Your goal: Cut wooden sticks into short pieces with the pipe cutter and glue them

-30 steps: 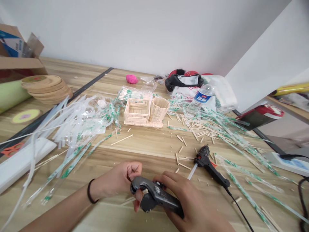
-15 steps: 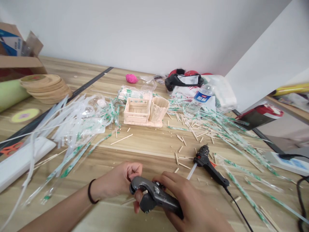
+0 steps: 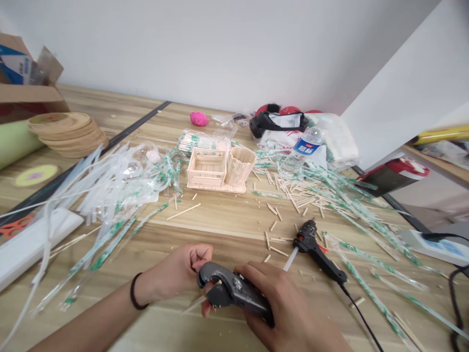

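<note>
1. From my end, the open box [image 3: 206,182] and round cup [image 3: 239,171] look finished as shapes, standing side by side on one base [image 3: 234,189] at mid-worktop [image 3: 220,232].
2. What is left I judge only loosely: many short pieces [image 3: 292,198] lie loose and the glue gun [image 3: 322,259] rests unheld; I can't tell whether more will be added.
3. My left hand [image 3: 179,274] pinches a thin stick [image 3: 192,306] near the front edge, fingers partly hidden by the cutter.
4. My right hand [image 3: 280,303] is wrapped around the dark cutter [image 3: 240,292]; its head has a visible gap, but I can't tell whether the stick sits between the blades.
5. The cutter's long axis slants, head toward the left hand, handle back into the right palm.
6. The stick's free end points left and toward me.
</note>
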A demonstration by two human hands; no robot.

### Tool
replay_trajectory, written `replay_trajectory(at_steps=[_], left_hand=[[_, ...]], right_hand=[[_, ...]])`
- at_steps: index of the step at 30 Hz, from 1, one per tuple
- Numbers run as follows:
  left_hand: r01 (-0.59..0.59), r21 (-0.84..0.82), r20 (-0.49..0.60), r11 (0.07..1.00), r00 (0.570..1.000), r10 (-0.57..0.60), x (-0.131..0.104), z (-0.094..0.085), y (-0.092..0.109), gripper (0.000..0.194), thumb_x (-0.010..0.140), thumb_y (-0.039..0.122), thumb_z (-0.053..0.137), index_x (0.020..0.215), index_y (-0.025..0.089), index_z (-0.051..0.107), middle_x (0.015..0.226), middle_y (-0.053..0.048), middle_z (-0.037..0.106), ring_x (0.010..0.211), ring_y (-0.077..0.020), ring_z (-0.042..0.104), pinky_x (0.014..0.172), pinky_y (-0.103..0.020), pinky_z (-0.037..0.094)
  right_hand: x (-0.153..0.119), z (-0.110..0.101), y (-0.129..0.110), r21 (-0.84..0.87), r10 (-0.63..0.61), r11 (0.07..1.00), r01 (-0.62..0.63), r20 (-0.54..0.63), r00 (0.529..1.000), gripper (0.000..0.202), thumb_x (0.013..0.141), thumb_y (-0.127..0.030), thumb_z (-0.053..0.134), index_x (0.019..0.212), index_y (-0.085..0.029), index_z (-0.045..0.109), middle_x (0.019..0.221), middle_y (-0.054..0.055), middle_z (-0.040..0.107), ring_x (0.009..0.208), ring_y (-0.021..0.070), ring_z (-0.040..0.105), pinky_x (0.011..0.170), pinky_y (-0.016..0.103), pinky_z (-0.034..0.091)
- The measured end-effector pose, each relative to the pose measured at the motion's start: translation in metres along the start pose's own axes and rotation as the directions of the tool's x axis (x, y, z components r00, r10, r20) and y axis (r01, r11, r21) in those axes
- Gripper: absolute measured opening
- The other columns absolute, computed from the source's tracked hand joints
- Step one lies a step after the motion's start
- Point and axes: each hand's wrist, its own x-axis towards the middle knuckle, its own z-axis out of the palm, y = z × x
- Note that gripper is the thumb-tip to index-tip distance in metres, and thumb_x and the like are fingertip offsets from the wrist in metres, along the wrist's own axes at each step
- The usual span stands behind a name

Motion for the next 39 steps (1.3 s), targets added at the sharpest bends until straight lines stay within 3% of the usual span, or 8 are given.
replay_trajectory(at_steps=[11, 16, 20, 23, 26, 29, 34, 39], left_hand=[[-0.038, -0.106, 0.019, 0.994, 0.999, 0.04, 0.004, -0.001, -0.004, 0.051, 0.057, 0.027, 0.084, 0.056, 0.02, 0.034, 0.044, 0.002, 0.067, 0.037, -0.0143, 0.063, 0.032, -0.016, 0.044], [-0.041, -0.025, -0.007, 0.999, 0.999, 0.041, 0.001, 0.0, -0.002, 0.046, 0.059, 0.032, 0.082, 0.057, 0.019, 0.038, 0.049, -0.002, 0.07, 0.041, -0.0126, 0.062, 0.04, -0.019, 0.049], [-0.054, 0.014, -0.036, 0.998, 0.998, 0.055, 0.0, 0.004, 0.004, 0.054, 0.054, 0.034, 0.084, 0.053, 0.02, 0.032, 0.043, 0.004, 0.06, 0.038, -0.0106, 0.057, 0.035, -0.017, 0.041], [-0.1, 0.107, -0.048, 0.989, 0.993, 0.106, 0.0, 0.004, 0.007, 0.06, 0.052, 0.034, 0.085, 0.05, 0.02, 0.027, 0.04, 0.01, 0.042, 0.033, -0.0037, 0.043, 0.032, -0.012, 0.027], [-0.111, 0.172, -0.025, 0.979, 0.993, 0.117, -0.001, 0.004, 0.008, 0.062, 0.049, 0.035, 0.086, 0.05, 0.02, 0.026, 0.042, 0.012, 0.034, 0.035, -0.0006, 0.031, 0.034, -0.012, 0.018], [-0.107, 0.181, -0.002, 0.978, 0.994, 0.11, -0.001, 0.002, 0.006, 0.062, 0.047, 0.037, 0.086, 0.051, 0.02, 0.026, 0.043, 0.012, 0.032, 0.037, -0.0005, 0.027, 0.035, -0.013, 0.017], [-0.052, 0.147, 0.045, 0.988, 0.998, 0.046, 0.0, 0.0, 0.001, 0.059, 0.05, 0.04, 0.083, 0.052, 0.021, 0.028, 0.042, 0.011, 0.035, 0.036, -0.0032, 0.034, 0.034, -0.014, 0.019], [-0.052, 0.207, 0.007, 0.977, 0.999, 0.051, 0.001, -0.001, 0.001, 0.059, 0.049, 0.04, 0.084, 0.05, 0.02, 0.029, 0.044, 0.011, 0.034, 0.038, -0.0019, 0.027, 0.036, -0.014, 0.018]], right_hand=[[0.002, 0.001, 0.007, -0.118, -0.001, 0.993, -0.005, -0.049, 0.999, 0.028, 0.063, -0.013, 0.053, 0.089, -0.023, 0.054, 0.083, -0.001, 0.063, 0.072, 0.0166, 0.055, 0.062, 0.024, 0.03], [0.005, 0.008, 0.011, -0.173, -0.003, 0.985, -0.009, -0.067, 0.998, 0.012, 0.069, -0.014, 0.049, 0.077, -0.022, 0.052, 0.063, -0.003, 0.057, 0.056, 0.0136, 0.049, 0.053, 0.024, 0.026], [0.007, 0.009, 0.012, -0.152, -0.052, 0.988, 0.038, -0.089, 0.995, 0.023, 0.062, -0.015, 0.052, 0.083, -0.021, 0.052, 0.076, 0.0, 0.059, 0.069, 0.0169, 0.052, 0.061, 0.026, 0.03], [0.008, 0.006, 0.009, -0.122, -0.093, 0.989, 0.084, -0.066, 0.994, 0.033, 0.058, -0.014, 0.053, 0.09, -0.022, 0.051, 0.084, 0.001, 0.058, 0.076, 0.019, 0.051, 0.065, 0.028, 0.03], [0.009, 0.004, 0.007, -0.084, -0.127, 0.989, 0.121, -0.066, 0.99, 0.041, 0.058, -0.012, 0.054, 0.097, -0.023, 0.05, 0.088, 0.001, 0.058, 0.078, 0.0191, 0.05, 0.067, 0.029, 0.031], [0.008, 0.003, 0.006, -0.061, -0.144, 0.988, 0.141, -0.055, 0.988, 0.045, 0.058, -0.011, 0.054, 0.101, -0.024, 0.049, 0.09, 0.0, 0.058, 0.08, 0.0191, 0.05, 0.069, 0.029, 0.031], [0.008, 0.003, 0.006, -0.053, -0.137, 0.989, 0.136, -0.028, 0.99, 0.041, 0.059, -0.011, 0.053, 0.097, -0.024, 0.049, 0.089, 0.0, 0.057, 0.078, 0.0187, 0.05, 0.068, 0.029, 0.032], [0.007, 0.004, 0.005, -0.036, -0.137, 0.99, 0.136, -0.011, 0.991, 0.039, 0.059, -0.011, 0.053, 0.096, -0.024, 0.049, 0.09, 0.0, 0.058, 0.078, 0.0181, 0.05, 0.068, 0.028, 0.032]])
